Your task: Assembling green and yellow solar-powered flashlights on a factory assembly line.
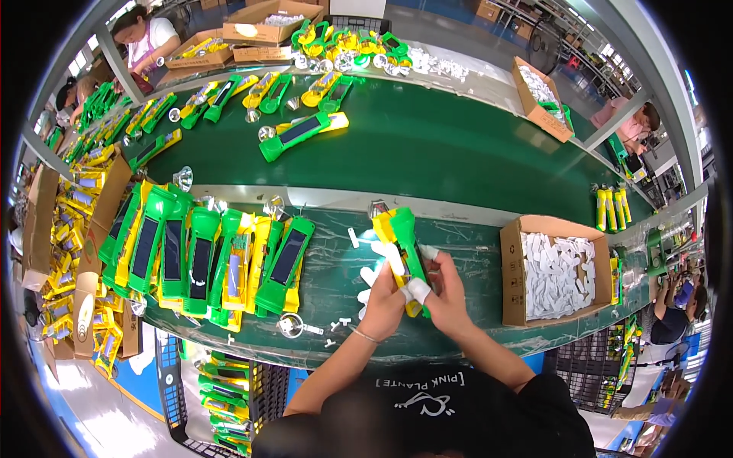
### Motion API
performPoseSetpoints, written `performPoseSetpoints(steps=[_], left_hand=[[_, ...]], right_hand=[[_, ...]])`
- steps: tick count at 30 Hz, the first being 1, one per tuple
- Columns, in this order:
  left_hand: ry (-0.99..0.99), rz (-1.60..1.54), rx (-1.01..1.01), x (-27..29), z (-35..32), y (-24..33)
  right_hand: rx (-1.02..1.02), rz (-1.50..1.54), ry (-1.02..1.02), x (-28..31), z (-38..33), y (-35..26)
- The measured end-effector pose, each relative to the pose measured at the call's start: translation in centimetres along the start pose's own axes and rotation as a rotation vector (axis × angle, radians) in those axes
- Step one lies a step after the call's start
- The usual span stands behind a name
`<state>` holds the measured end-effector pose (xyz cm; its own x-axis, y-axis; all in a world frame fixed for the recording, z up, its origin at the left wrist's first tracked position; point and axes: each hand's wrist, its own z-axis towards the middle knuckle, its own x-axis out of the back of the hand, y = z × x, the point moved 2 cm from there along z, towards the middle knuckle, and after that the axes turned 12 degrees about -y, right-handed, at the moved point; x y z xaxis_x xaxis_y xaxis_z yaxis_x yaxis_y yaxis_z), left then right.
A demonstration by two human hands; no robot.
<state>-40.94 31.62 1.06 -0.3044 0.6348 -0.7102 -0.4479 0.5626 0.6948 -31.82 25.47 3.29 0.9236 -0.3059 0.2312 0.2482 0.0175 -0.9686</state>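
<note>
Both hands are closed around a green and yellow flashlight housing (406, 227) over the near worktable. Its silver reflector (378, 208) sticks out at the far end. My left hand (384, 311) grips the yellow side, and my right hand (449, 296) holds the green side near the lower end. White coverings wrap some of my fingertips. Small white plastic pieces (366, 295) lie beside my left hand. To the left, several green and yellow flashlights with dark solar panels (201, 259) lie in a row. A loose clear reflector (290, 325) rests near the table's front edge.
On the right stands a cardboard box (513, 276) of white plastic parts (561, 278). Beyond the table, a green conveyor belt (458, 145) carries flashlights. Cardboard boxes of yellow parts (69, 267) stand at the left. Black crates (267, 389) sit below the table. Co-workers (149, 42) are farther off.
</note>
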Motion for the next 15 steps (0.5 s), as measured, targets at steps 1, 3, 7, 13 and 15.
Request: performPoseSetpoints(steps=[1, 3, 7, 13, 15], left_hand=[[-0.008, 0.006, -0.005, -0.1, 0.0, 0.1], [-0.105, -0.324, -0.135, -0.6, -0.2, 0.6], [0.032, -0.284, -0.097, -0.5, -0.6, -0.3], [0.089, 0.217, -0.141, 0.0, -1.2, -0.3], [0.116, 0.290, 0.066, 0.3, -1.3, -0.2]], right_hand=[[0.011, -0.002, 0.004, 0.0, -0.1, 0.0], [0.023, -0.066, 0.006, -0.3, -0.3, -0.2], [0.114, -0.137, 0.081, -1.2, -0.1, -0.8], [0.276, -0.439, 0.096, -1.6, -0.8, -2.0], [0.294, -0.533, 0.051, -1.7, -0.9, -2.0]])
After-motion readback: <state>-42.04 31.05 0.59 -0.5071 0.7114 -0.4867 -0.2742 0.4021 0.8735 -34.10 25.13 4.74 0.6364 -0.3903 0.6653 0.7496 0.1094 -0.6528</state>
